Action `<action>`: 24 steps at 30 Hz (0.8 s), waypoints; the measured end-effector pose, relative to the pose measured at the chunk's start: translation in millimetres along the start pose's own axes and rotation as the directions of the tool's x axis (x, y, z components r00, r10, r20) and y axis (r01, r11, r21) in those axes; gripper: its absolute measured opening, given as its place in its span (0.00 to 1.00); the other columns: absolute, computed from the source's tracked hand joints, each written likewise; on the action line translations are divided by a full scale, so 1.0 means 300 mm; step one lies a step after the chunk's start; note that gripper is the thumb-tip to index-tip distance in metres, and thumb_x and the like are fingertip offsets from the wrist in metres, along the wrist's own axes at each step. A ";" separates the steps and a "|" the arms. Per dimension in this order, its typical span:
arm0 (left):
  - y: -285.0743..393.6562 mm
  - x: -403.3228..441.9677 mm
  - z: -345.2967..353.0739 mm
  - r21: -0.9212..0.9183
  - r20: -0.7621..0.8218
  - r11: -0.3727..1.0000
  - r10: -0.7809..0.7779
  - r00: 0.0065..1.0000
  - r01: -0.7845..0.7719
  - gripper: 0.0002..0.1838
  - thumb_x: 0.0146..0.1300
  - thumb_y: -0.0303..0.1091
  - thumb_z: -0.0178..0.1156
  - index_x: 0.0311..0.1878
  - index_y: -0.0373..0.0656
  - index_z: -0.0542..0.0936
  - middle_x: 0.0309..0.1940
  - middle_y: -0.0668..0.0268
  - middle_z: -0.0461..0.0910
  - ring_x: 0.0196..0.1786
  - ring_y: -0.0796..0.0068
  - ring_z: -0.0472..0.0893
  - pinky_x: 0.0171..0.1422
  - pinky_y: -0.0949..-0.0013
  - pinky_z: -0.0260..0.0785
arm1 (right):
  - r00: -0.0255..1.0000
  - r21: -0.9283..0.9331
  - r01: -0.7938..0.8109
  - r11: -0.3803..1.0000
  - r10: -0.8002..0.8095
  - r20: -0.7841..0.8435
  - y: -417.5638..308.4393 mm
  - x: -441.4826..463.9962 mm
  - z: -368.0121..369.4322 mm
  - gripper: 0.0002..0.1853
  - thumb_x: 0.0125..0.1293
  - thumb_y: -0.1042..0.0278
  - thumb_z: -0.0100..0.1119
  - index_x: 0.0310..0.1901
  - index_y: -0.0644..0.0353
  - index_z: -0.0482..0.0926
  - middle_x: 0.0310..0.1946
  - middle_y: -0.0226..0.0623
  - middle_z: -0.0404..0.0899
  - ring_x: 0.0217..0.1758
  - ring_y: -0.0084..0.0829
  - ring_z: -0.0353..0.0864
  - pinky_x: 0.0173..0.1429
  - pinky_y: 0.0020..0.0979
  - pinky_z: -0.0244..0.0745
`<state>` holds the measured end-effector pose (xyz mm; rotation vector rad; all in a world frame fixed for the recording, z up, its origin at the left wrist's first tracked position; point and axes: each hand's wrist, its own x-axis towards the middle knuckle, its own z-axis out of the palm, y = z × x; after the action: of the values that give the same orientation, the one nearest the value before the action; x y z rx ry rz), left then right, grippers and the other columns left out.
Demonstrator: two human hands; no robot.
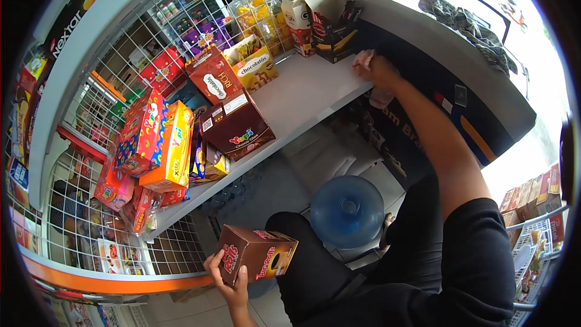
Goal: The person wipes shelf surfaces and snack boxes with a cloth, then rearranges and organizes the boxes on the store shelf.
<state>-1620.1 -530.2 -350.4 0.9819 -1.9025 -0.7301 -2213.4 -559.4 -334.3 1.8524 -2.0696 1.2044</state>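
My left hand point(233, 281) grips a brown Big Roll snack box point(260, 254) by its near end, above the floor beside my knee. At the far right end of the white shelf point(308, 85), my right hand point(381, 72) is closed on a pale pink cloth point(363, 60). Part of the cloth hangs below the hand over the shelf's front edge. Close to that hand stand an open dark box point(336, 33) and a white and red carton point(298, 27). My right fingers are partly hidden by the back of the hand.
Yupi Choco Glee point(239, 127), Chocolatos point(254, 66) and orange Yupi point(175, 148) boxes crowd the shelf's left part, against a wire grid point(139, 42). A blue water jug point(347, 212) stands on the floor before me. A dark panel point(436, 79) borders the right.
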 end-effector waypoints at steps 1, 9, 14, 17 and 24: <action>-0.001 0.000 -0.004 0.002 -0.001 1.000 -0.002 1.000 0.002 0.26 0.48 0.34 0.58 0.53 0.41 0.68 0.49 0.62 0.61 0.54 0.68 0.64 0.62 0.64 0.54 | 1.000 0.012 -0.009 1.000 0.009 -0.011 0.010 0.010 -0.017 0.10 0.58 0.64 0.51 0.36 0.61 0.73 0.31 0.38 0.74 0.37 0.37 0.73 0.44 0.32 0.68; -0.013 -0.069 0.044 -0.171 -0.047 0.985 -0.022 0.999 0.014 0.53 0.41 0.41 0.67 0.68 0.42 0.44 0.60 0.56 0.54 0.61 0.62 0.60 0.64 0.60 0.54 | 0.946 -0.580 -0.315 0.751 0.200 -0.254 -0.223 -0.042 -0.121 0.15 0.59 0.66 0.56 0.43 0.67 0.72 0.39 0.43 0.73 0.43 0.35 0.75 0.50 0.27 0.68; -0.013 -0.043 0.083 -0.469 -0.169 0.867 -0.274 0.947 0.167 0.54 0.41 0.30 0.68 0.68 0.40 0.44 0.59 0.57 0.58 0.60 0.65 0.63 0.63 0.63 0.57 | 0.929 0.450 -0.236 0.861 0.335 -0.155 -0.307 -0.315 -0.104 0.19 0.58 0.67 0.58 0.49 0.68 0.72 0.46 0.38 0.76 0.47 0.26 0.75 0.52 0.26 0.69; 0.005 0.002 0.099 -0.361 -0.120 0.929 -0.126 0.985 0.075 0.50 0.42 0.28 0.68 0.67 0.39 0.48 0.58 0.59 0.60 0.59 0.67 0.64 0.63 0.65 0.58 | 0.885 0.461 -0.368 0.808 0.457 -0.095 -0.305 -0.460 -0.064 0.14 0.57 0.69 0.56 0.43 0.65 0.76 0.37 0.34 0.79 0.39 0.24 0.78 0.45 0.25 0.71; 0.199 0.073 0.314 -0.497 0.099 0.866 0.126 0.987 -0.060 0.41 0.36 0.26 0.72 0.55 0.39 0.60 0.48 0.63 0.67 0.52 0.73 0.69 0.57 0.69 0.62 | 0.847 0.614 -0.424 0.666 0.531 0.010 -0.617 -0.577 -0.165 0.12 0.58 0.72 0.55 0.42 0.68 0.76 0.34 0.35 0.80 0.36 0.23 0.79 0.43 0.23 0.72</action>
<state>-1730.9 -507.3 -338.6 0.5246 -1.7238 -1.1730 -2028.2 -381.2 -310.7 1.2870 -2.3303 2.2955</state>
